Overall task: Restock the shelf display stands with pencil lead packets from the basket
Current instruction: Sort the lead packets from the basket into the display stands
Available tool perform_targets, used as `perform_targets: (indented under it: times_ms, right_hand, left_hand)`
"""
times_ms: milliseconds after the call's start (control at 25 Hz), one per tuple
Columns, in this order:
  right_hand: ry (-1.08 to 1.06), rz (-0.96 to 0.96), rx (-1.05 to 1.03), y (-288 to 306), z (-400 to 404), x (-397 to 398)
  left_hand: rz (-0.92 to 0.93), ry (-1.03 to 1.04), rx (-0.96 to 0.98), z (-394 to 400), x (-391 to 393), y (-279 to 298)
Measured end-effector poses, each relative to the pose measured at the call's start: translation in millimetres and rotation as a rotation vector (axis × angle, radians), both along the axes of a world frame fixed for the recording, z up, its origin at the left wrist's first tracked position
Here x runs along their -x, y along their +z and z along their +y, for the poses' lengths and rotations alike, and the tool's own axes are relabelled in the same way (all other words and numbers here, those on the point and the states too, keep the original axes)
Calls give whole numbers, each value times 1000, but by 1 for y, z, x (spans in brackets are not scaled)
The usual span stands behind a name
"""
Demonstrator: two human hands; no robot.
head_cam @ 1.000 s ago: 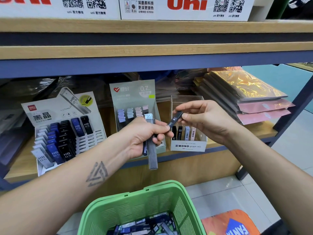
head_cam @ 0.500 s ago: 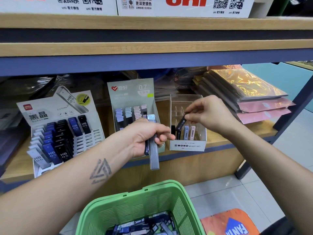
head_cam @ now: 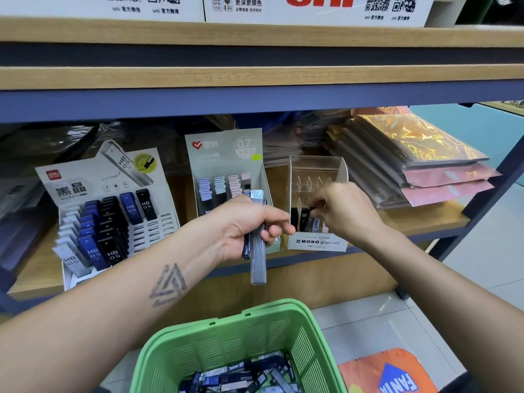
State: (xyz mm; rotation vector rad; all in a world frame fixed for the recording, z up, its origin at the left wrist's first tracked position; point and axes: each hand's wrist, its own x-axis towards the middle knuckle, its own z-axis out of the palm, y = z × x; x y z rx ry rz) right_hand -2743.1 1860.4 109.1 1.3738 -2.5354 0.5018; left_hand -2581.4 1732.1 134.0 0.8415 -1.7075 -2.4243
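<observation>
1. Pinching a black lead packet (head_cam: pixel 311 209) by its top end, the right hand (head_cam: pixel 344 211) lowers it into the MONO stand (head_cam: pixel 317 242), just behind the stand's front label.
2. Left of that stand, the left hand (head_cam: pixel 249 225) clamps a bundle of packets (head_cam: pixel 258 259).
3. They look light, stiff and slick; grip the narrow sides near one end.

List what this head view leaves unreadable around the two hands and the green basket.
- Right hand over the clear MONO display stand: its fingers hide any packet it holds.
- Grey lead packets in the left hand: count unclear, fingers cover them.
- Green plastic basket: bottom edge crops contents.
</observation>
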Motion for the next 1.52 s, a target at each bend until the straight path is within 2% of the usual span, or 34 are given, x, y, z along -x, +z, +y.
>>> perform_targets:
  times_ms: [160, 400, 600, 720, 760, 800, 880, 960, 1080, 1280, 1440, 1520]
  right_hand:
    - [12, 108, -40, -9, -4, -3]
    - [-3, 160, -66, -19, -8, 0]
    - [-17, 48, 75, -6, -1, 2]
    - [-31, 7, 60, -2, 0, -3]
    - [-8, -88, 94, 0, 0, -6]
    - [38, -263, 156, 4, -1, -12]
    - [193, -726, 247, 15, -3, -26]
    - [315, -966, 246, 19, -5, -39]
    - [323, -1013, 249, 16, -10, -47]
    - [115, -1212, 374, 23, -3, -23]
    - [96, -1236, 501, 26, 0, -13]
    - [120, -1303, 561, 26, -2, -13]
  left_hand:
    - [10, -2, 6, -1, -1, -1]
    - [-3, -33, -21, -3, 1, -6]
    - [-52, -127, -13, 0, 1, -14]
    - [-67, -133, -3, 4, 1, -18]
    - [-73, -141, 1, 5, 2, -20]
    - [-81, -154, 6, 6, 2, -22]
    - [-93, -188, 17, 9, 2, -25]
    - [-86, -212, 38, 13, 3, -26]
    - [-79, -222, 41, 17, 2, -26]
    - [-75, -238, 13, 16, -7, -19]
    - [-74, -249, 59, 10, -16, -11]
    - [-35, -238, 9, 5, -23, -11]
